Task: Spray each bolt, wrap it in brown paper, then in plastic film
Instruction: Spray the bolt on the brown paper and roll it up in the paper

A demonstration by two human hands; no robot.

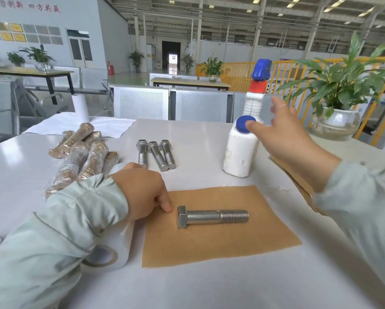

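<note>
A factory hall: high steel-truss roof (231, 10), yellow safety railings (243, 74), perforated metal benches (142, 103) and potted plants (343, 85).

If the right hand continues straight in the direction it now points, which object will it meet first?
The right hand reaches away toward the back of the table. It would probably meet the spray bottle first. The white jar with the blue cap stands just beside its thumb, though depth is hard to judge.
</note>
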